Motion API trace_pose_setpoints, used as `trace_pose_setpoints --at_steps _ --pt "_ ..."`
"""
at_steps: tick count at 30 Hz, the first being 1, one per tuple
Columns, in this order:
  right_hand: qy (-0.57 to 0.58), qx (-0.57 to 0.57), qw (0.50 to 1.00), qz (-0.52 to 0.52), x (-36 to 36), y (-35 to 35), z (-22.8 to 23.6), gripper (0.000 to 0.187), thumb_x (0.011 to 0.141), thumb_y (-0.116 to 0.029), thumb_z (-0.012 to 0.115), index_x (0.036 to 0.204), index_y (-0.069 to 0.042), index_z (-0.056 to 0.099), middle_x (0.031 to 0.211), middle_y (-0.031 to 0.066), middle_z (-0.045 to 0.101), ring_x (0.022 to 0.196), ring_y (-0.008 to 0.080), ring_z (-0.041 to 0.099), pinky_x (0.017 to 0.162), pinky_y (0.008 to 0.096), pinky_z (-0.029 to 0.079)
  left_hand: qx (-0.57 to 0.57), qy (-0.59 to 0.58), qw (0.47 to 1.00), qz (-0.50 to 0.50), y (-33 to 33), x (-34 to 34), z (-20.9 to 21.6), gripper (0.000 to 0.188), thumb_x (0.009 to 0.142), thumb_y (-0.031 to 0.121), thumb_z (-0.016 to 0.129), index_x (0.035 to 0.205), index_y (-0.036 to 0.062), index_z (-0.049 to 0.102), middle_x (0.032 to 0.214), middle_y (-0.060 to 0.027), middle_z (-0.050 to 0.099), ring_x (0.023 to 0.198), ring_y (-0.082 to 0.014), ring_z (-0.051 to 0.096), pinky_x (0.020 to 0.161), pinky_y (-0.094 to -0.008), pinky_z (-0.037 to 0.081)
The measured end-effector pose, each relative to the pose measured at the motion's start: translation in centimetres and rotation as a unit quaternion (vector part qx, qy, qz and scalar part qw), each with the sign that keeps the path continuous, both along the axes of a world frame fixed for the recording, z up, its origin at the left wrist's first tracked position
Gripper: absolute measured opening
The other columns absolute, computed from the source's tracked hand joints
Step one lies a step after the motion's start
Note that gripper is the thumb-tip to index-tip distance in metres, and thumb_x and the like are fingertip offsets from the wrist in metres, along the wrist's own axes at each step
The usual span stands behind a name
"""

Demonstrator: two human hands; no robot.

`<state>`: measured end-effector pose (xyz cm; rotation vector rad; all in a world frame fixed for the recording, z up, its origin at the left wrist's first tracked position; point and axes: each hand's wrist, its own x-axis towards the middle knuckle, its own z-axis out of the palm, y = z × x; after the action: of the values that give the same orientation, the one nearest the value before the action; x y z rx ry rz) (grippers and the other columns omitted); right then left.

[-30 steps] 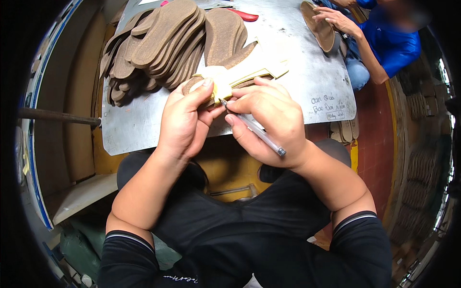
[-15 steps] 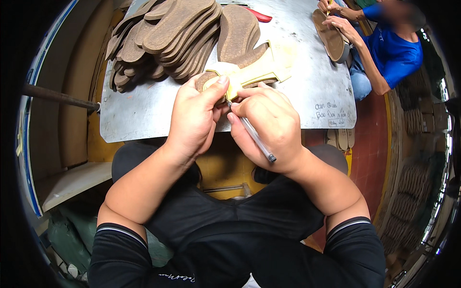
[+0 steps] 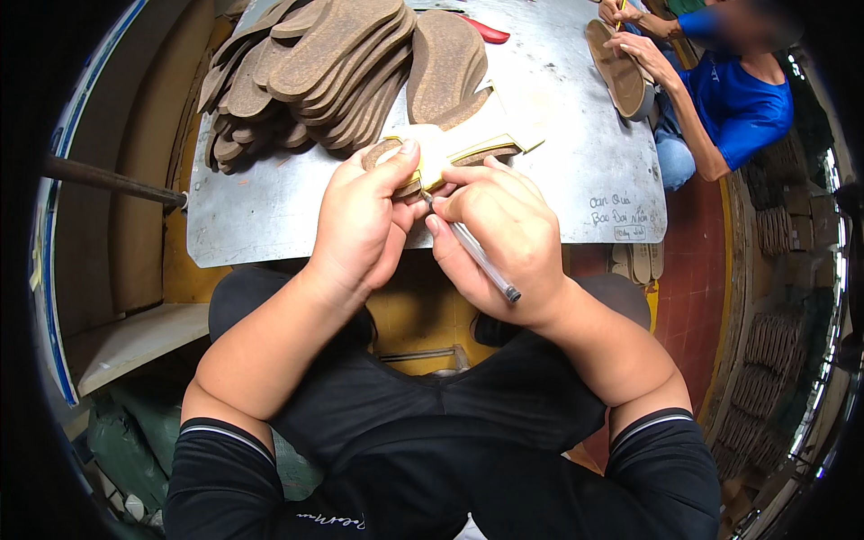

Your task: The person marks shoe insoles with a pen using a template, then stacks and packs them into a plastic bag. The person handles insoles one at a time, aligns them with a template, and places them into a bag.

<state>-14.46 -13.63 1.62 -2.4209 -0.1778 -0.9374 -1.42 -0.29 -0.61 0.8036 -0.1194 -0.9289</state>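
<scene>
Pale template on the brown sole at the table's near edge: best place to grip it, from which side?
Grip the pale template at its near end, coming from the person's side, probably by pinching it with the brown sole beneath. That end overhangs the metal table, where the left hand already clamps it. The right hand holds the pen beside it.
</scene>
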Motion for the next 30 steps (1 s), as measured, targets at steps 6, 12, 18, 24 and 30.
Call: trace_pose_setpoints --at_steps 6,12,18,24,30 --pt "0.019 -0.003 1.0 0.0 -0.1 0.06 0.43 0.012 0.09 -0.005 0.083 0.099 -0.005 0.075 0.096 0.0094 0.079 0.108 0.0379 0.081 0.107 0.0564 0.057 -0.003 0.051 0.999 -0.004 0.14 0.29 0.57 0.032 0.119 0.015 0.057 0.139 -0.0094 0.065 0.131 -0.0217 0.076 0.115 -0.0291 0.078 0.102 -0.0422 0.066" --pt "0.004 0.003 1.0 -0.003 0.06 0.19 0.44 0.013 0.089 -0.004 0.083 0.098 -0.006 0.075 0.095 0.0087 0.079 0.11 0.0375 0.081 0.109 0.0598 0.056 -0.017 0.054 0.998 0.0 0.24 0.37 0.54 0.033 0.119 0.014 0.055 0.14 -0.0099 0.065 0.131 -0.0232 0.076 0.115 -0.0302 0.078 0.102 -0.043 0.066" --pt "0.003 -0.008 1.0 0.0 0.08 0.32 0.49 0.013 0.087 -0.002 0.083 0.097 -0.006 0.075 0.094 0.0087 0.078 0.111 0.0378 0.081 0.109 0.0614 0.056 -0.022 0.056 0.998 0.008 0.23 0.31 0.72 0.033 0.119 0.014 0.055 0.139 -0.0107 0.065 0.13 -0.0234 0.077 0.115 -0.0303 0.078 0.102 -0.044 0.066" --pt "0.002 -0.023 1.0 -0.007 -0.01 0.56 0.54 0.014 0.086 -0.003 0.084 0.097 -0.006 0.075 0.094 0.008 0.078 0.111 0.0378 0.081 0.11 0.0614 0.056 -0.036 0.063 0.997 0.005 0.33 0.28 0.77 0.033 0.119 0.015 0.056 0.138 -0.0106 0.065 0.129 -0.0227 0.077 0.115 -0.0304 0.078 0.104 -0.0451 0.065" --pt "-0.003 -0.017 1.0 -0.011 0.06 0.46 0.21 0.014 0.087 -0.004 0.084 0.098 -0.006 0.075 0.094 0.0076 0.078 0.113 0.0378 0.08 0.111 0.0622 0.054 -0.029 0.062 0.998 0.009 0.35 0.29 0.6 0.033 0.119 0.015 0.057 0.139 -0.01 0.065 0.132 -0.0229 0.076 0.118 -0.0305 0.077 0.105 -0.0454 0.065"
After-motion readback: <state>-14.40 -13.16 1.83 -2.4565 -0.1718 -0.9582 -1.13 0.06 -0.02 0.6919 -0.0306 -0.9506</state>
